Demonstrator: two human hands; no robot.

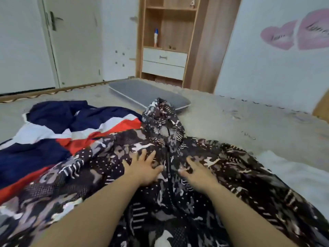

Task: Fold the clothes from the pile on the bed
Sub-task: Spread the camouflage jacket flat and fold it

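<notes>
Patterned jacket (204,193) lies spread front-up across the near part of the bed (258,122), zip running down its middle, hood (163,118) bunched upright at the far end. Dark ground, grey and white print.

Left hand (144,168) flat on the cloth just left of the zip, fingers straight and spread apart. Right hand (197,172) flat just right of the zip, fingers apart too (tips partly lost against the print, so how far they curl I cannot tell). Neither hand grips anything; both press down.

Edges: the jacket's right hem falls toward a white fluffy cover (299,172) at the near right. Its left side overlaps a navy, white and red garment (58,132), rumpled and touching it along a long seam. Bare grey bed surface opens beyond the hood and to the far right.

Around: a grey pillow (142,93) lies flat behind the hood, just touching it in view. Further back, a wooden shelf unit (169,41) with two white drawers, a white door (71,41) to the left, and pink heart stickers (293,32) on the right wall.
</notes>
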